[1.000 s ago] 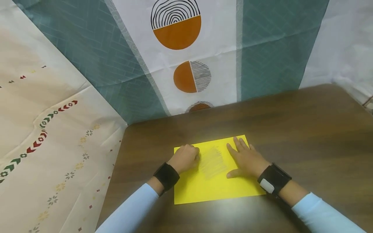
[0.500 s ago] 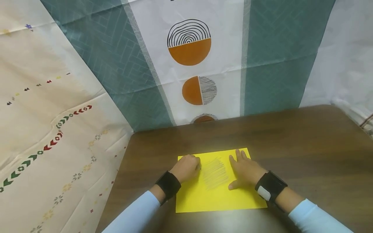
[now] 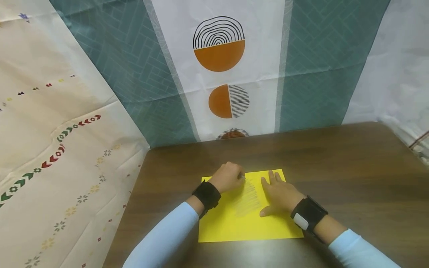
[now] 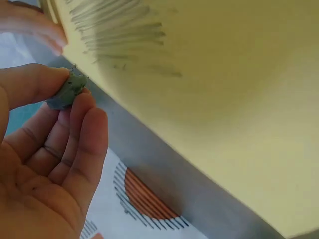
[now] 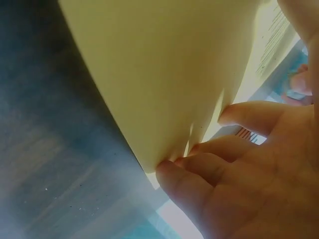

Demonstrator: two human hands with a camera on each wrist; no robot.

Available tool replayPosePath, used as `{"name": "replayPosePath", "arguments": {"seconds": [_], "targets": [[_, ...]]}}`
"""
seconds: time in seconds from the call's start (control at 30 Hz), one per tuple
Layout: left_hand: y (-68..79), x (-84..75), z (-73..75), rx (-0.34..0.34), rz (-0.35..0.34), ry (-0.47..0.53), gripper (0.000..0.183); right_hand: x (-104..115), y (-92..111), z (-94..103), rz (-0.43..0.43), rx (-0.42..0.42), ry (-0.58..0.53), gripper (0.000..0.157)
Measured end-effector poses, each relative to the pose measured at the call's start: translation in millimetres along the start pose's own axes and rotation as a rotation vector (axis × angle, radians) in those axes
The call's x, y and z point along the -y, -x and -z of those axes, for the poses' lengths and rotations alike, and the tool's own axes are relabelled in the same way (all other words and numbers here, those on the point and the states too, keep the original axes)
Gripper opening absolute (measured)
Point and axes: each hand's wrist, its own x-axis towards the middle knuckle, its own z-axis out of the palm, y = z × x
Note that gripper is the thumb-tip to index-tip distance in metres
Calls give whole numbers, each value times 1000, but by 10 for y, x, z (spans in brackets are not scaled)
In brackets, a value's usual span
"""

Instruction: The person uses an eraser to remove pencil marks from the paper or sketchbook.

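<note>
My left hand (image 3: 228, 178) is near the top edge of a yellow sheet of paper (image 3: 234, 229). Between thumb and fingertips it pinches a small grey-green lump (image 4: 68, 93) with a ragged end, like a worn eraser. Just below and right of that hand is a patch of grey pencil-like strokes (image 3: 249, 201) on the sheet. On the paper's right side, my right hand (image 3: 284, 194) rests with its fingers spread and the thumb out to the left. In the right wrist view its fingertips (image 5: 167, 172) press on the sheet near its edge.
The paper lies on a dark brown wooden table (image 3: 335, 167). Behind the table hangs a green and white patterned cloth (image 3: 261, 56), and a cream printed cloth (image 3: 77, 160) hangs along the left. Both wrists wear black bands (image 3: 207, 195).
My left hand has moved right and toward the sheet's top edge, to the upper part of the strokes. The right hand stays on the paper. The head view has tilted upward.
</note>
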Motion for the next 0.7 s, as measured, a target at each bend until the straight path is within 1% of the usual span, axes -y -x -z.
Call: {"name": "replayPosePath", "arguments": {"seconds": [0.07, 0.13, 0.3, 0.4, 0.53, 0.7], "targets": [[-55, -4, -52, 3, 1, -5, 10, 4, 2, -4, -2, -1, -2, 114], [-105, -7, -81, 13, -7, -9, 14, 8, 6, 4, -1, -1, -2, 114], [-229, -19, -108, 35, -21, -35, 21, -21, -8, -5, -2, -17, 4, 113], [-293, -16, -135, 42, -21, -44, 21, -50, -21, -32, -4, -27, -2, 113], [-350, -23, -174, 54, -20, -61, 25, -73, -34, -51, 4, -27, -16, 113], [-406, -60, -209, 76, -16, -123, 34, -113, -46, -49, 2, -28, -16, 113]]}}
